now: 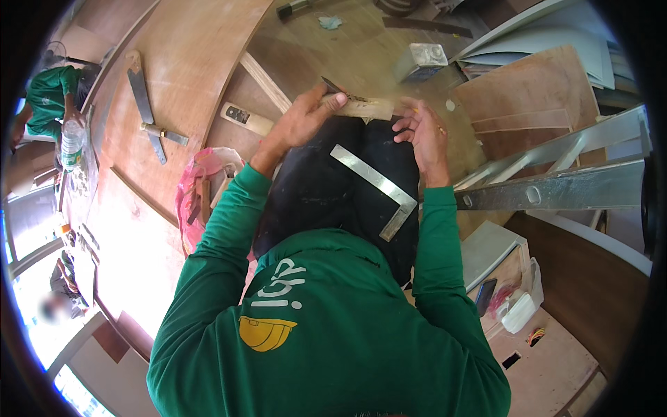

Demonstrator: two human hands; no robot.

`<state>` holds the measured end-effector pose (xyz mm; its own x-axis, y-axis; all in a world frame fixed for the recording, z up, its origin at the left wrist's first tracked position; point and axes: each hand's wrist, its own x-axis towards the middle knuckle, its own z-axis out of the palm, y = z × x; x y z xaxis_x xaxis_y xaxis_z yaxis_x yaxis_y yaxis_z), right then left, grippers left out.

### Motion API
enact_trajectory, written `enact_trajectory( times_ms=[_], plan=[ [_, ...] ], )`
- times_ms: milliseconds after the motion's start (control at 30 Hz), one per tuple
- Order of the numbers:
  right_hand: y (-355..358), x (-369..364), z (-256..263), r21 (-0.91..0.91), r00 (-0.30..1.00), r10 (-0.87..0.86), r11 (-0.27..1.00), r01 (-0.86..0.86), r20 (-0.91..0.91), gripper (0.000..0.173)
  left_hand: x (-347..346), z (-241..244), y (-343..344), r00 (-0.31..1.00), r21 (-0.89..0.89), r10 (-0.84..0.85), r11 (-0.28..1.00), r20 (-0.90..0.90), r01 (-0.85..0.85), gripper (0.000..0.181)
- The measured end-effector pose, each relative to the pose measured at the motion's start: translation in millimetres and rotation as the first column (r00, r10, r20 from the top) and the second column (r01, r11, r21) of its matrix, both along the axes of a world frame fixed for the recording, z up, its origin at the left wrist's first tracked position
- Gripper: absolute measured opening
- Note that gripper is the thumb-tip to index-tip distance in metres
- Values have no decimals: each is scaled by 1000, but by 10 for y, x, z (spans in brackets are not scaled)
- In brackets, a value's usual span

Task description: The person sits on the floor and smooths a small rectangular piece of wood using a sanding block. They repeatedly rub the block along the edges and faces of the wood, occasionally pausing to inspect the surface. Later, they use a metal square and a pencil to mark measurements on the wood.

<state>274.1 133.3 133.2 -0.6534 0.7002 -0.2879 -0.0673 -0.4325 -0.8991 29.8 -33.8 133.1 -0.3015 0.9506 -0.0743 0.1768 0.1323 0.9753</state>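
My left hand grips a pale wooden block above my knees, thumb on top. A dark pointed piece sticks out beside the thumb; I cannot tell whether it belongs to the block. Near the block's right end is my right hand, its fingers loosely curled and partly apart. A small yellow bit shows among those fingers, too little to name. Across my dark trousers lies a metal try square. Left of my left hand rests a wooden piece with a dark slot, perhaps a plane body.
A handsaw and a chisel lie on the plywood sheet at left. A pink bag holds wood pieces. An aluminium ladder and a metal can stand at right. Another person holds a plastic bottle at far left.
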Motion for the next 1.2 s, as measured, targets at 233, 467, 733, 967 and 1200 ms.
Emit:
enact_trajectory(
  times_ms=[233, 467, 733, 967, 1200],
  plan=[
    [-618, 545, 726, 798, 857, -180, 493, -346, 482, 42, 148, 173, -193, 937, -392, 59, 898, -343, -200, 64],
    [-1300, 1120, 593, 578, 729, -140, 715, -394, 670, 46, 249, 181, -162, 682, 177, 139, 984, -718, -14, 54],
    [-1426, 1411, 656, 48, 896, -195, 980, 193, 400, 21, 151, 291, -262, 780, 14, -92, 992, -619, 129, 47],
    [-1299, 543, 447, 190, 952, -212, 967, 171, 221, 22, 681, 95, -547, 844, 206, 99, 979, -528, 13, 47],
    [-1120, -247, 203, 116, 968, -133, 987, 110, 211, 16, 547, -42, -669, 890, 97, -2, 994, -455, 52, 101]
  ],
)
